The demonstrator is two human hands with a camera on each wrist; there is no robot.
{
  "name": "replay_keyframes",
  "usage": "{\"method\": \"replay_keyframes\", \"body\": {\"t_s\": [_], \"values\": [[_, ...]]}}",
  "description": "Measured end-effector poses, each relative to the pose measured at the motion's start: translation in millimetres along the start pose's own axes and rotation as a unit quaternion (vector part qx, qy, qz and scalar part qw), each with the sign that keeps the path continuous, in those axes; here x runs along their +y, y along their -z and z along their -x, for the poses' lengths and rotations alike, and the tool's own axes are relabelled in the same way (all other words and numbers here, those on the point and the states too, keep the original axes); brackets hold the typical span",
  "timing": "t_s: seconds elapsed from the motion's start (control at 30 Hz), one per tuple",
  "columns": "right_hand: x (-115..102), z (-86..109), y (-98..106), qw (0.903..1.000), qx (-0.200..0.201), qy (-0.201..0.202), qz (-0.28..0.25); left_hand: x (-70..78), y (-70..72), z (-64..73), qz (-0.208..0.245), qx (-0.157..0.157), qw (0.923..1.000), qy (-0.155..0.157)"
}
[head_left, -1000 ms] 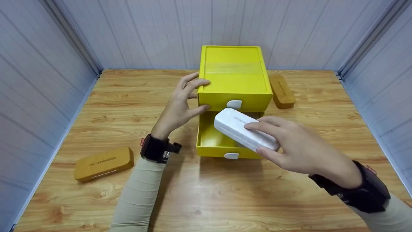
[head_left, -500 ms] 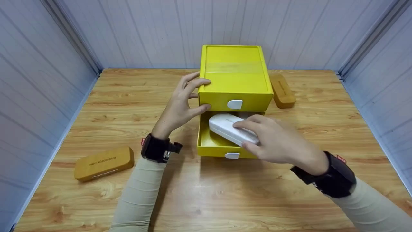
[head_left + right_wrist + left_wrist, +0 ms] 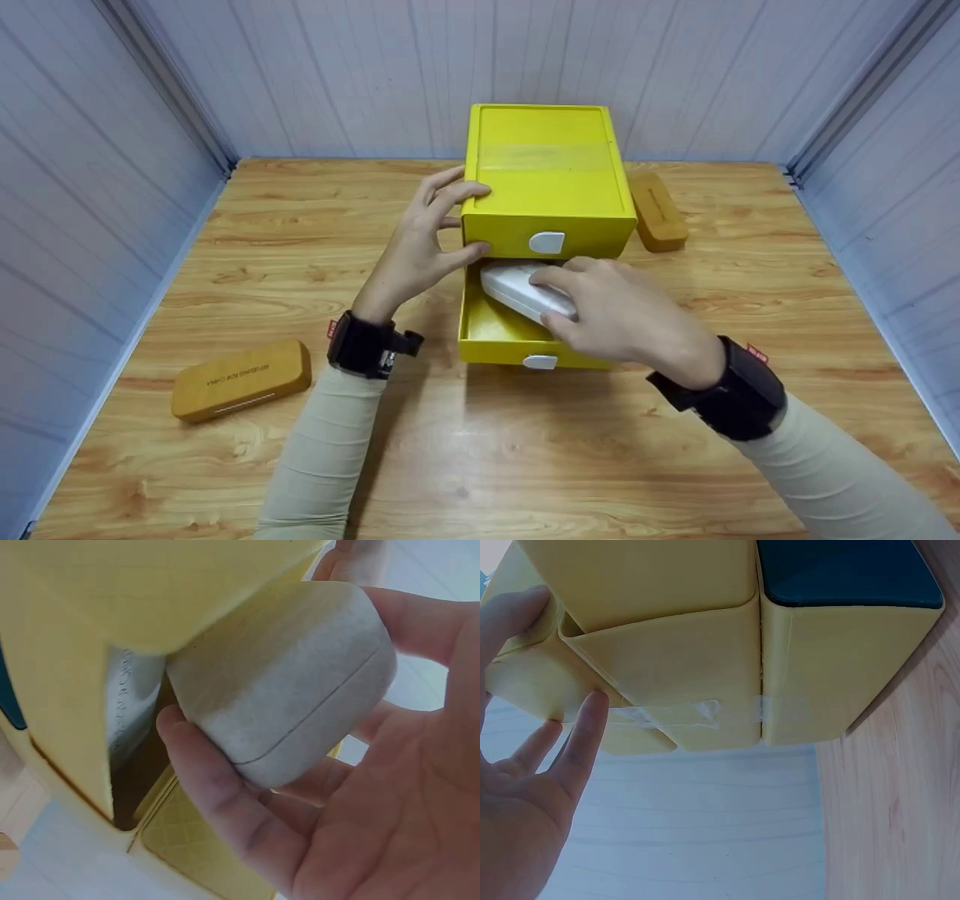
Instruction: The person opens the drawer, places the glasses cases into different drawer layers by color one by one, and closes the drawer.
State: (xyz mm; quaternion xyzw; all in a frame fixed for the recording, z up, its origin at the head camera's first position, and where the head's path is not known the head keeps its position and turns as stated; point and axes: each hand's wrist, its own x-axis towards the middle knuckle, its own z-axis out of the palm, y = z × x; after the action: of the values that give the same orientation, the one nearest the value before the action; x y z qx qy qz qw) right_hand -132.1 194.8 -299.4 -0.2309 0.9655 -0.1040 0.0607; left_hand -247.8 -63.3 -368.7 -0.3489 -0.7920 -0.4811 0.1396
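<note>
- Two hands at frame centre: right hand (image 3: pixel 622 315) grips a white oblong case (image 3: pixel 521 289) inside the open lower drawer (image 3: pixel 495 341).
- Left hand (image 3: pixel 420 244), fingers spread, braces the yellow plastic drawer cabinet (image 3: pixel 551 180).

The pulled-out lower drawer (image 3: pixel 480 330) of the yellow drawer box (image 3: pixel 551 180) has open room at its front left, while the closed upper drawer (image 3: pixel 547 240) overhangs its back and a white case (image 3: pixel 521 289) held by the right hand (image 3: pixel 622 315) fills its right side.
</note>
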Motion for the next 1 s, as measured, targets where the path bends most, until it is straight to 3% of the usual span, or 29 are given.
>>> {"method": "replay_keyframes", "body": {"t_s": [1.0], "values": [[-28.5,-30.9,-24.1,0.9982,0.041,-0.044,-0.001,-0.7,0.5,-0.5,0.005,-0.002,0.9999,-0.009]]}}
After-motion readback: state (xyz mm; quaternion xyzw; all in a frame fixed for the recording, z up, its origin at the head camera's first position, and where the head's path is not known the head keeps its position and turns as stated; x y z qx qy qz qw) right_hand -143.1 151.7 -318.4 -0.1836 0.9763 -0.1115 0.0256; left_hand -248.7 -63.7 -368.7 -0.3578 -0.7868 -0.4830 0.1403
